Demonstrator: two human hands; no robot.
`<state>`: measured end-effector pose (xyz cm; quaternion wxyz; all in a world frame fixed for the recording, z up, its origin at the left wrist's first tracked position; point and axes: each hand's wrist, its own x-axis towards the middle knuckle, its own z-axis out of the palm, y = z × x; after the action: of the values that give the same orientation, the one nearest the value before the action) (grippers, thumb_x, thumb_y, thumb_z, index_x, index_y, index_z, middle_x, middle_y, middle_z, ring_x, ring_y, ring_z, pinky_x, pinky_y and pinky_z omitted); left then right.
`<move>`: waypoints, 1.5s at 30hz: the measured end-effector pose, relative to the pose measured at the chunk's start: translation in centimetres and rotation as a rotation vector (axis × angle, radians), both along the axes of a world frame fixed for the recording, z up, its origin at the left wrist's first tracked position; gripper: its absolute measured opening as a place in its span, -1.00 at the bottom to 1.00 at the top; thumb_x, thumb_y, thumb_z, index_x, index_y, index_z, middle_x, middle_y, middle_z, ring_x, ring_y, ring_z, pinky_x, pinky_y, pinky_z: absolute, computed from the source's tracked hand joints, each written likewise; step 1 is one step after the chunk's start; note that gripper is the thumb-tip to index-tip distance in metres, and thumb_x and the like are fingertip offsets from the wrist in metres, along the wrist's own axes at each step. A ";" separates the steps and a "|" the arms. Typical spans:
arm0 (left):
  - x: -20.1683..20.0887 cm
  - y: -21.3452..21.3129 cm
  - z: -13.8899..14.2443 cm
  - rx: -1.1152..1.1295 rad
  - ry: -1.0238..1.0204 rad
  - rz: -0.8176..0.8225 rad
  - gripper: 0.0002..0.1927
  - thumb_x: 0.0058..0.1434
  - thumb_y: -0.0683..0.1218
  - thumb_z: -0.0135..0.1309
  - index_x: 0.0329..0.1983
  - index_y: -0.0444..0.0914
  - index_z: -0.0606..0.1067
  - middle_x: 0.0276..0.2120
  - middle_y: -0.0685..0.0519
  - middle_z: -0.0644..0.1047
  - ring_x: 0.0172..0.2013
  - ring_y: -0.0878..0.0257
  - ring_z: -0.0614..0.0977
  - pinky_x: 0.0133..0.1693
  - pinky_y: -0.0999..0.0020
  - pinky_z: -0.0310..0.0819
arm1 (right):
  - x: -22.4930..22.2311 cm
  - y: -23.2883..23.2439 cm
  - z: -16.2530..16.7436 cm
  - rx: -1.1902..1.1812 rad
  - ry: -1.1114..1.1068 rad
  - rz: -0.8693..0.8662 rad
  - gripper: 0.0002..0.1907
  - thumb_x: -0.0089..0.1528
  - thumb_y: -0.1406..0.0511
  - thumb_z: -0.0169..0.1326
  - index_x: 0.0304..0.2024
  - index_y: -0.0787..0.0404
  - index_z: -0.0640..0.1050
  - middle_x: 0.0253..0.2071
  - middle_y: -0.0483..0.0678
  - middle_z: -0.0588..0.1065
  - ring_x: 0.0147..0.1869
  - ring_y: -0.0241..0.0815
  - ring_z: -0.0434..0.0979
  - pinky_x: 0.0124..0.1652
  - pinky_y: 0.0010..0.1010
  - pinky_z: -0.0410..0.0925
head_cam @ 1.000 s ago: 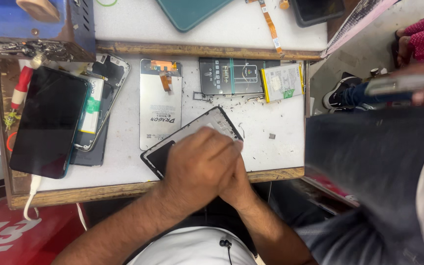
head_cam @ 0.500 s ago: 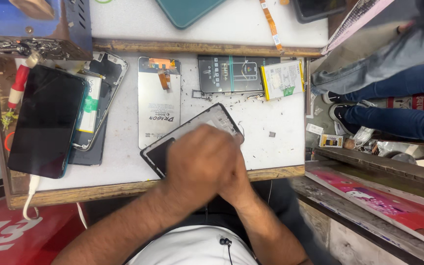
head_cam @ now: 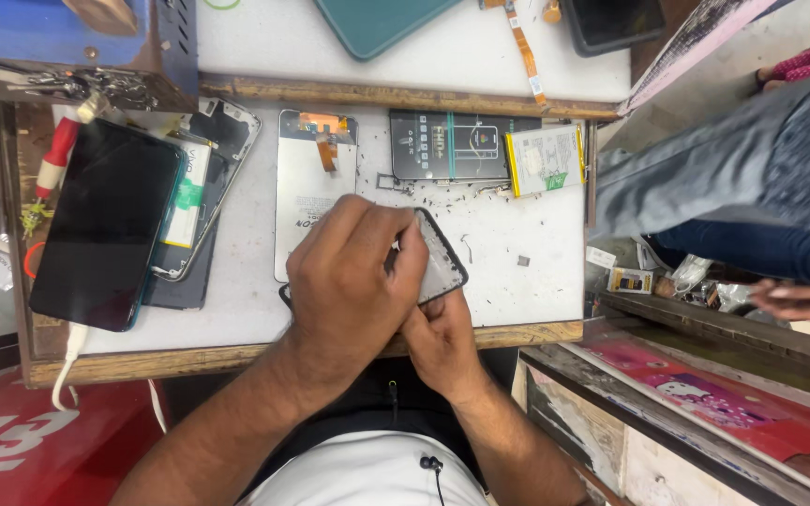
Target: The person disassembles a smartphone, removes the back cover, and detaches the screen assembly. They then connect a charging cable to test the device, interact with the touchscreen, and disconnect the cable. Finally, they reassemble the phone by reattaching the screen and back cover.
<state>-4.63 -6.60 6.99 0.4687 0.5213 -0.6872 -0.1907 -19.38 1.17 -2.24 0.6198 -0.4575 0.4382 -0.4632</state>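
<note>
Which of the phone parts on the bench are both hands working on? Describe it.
On the white worktop, near its front wooden edge, lies a black-rimmed phone frame. The left hand covers it and the right hand grips its corner; the other parts lie untouched.

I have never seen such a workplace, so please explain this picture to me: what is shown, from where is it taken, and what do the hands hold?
The camera sits on a person's head and looks down at a small white worktable. Both hands grip one phone frame: the left hand covers it from above, the right hand supports its near edge. On the table lie a dark phone, a white back panel, a black battery and a yellowish part. At right, another person's hand shows.
</note>
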 end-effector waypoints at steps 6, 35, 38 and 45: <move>2.4 2.1 1.4 0.158 0.122 -0.072 -0.86 0.40 -0.24 0.07 0.00 -0.31 0.50 -0.27 -0.08 0.61 -0.37 0.16 0.69 -0.38 0.31 0.57 | -0.4 0.3 0.0 0.215 -0.448 -0.183 -0.51 0.34 0.41 -0.09 0.28 0.33 0.11 0.15 0.11 0.40 0.17 -0.14 0.57 0.10 -0.25 0.54; 2.8 3.0 -3.3 0.350 -0.090 -0.084 -0.87 0.29 -0.22 0.15 -0.10 -0.30 0.54 -0.15 -0.07 0.57 -0.26 0.10 0.72 -0.29 0.33 0.68 | -2.6 6.6 2.8 0.531 -0.454 -0.296 -0.46 0.36 0.34 -0.21 0.36 0.46 0.16 0.29 0.35 0.37 0.29 0.25 0.49 -0.05 0.10 0.56; 2.4 3.1 -3.4 0.339 -0.159 -0.060 -0.85 0.28 -0.21 0.18 -0.10 -0.30 0.58 -0.22 -0.07 0.56 -0.33 0.10 0.69 -0.34 0.30 0.64 | -2.1 6.9 2.1 0.527 -0.407 -0.282 -0.49 0.39 0.32 -0.21 0.34 0.47 0.17 0.25 0.38 0.39 0.25 0.32 0.52 -0.14 -0.04 0.60; 1.1 1.5 -4.7 0.237 -0.264 -0.032 -0.87 0.30 -0.18 0.22 -0.13 -0.32 0.59 -0.30 -0.02 0.57 -0.38 0.12 0.67 -0.36 0.31 0.60 | -1.7 6.7 2.0 0.517 -0.361 -0.268 -0.44 0.45 0.16 -0.32 0.35 0.47 0.18 0.22 0.37 0.43 0.21 0.27 0.56 -0.23 -0.14 0.63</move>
<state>-3.55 -5.09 2.25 0.3067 0.5822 -0.7238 -0.2078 -21.07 7.87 -0.22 0.7164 -0.1345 0.4806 -0.4876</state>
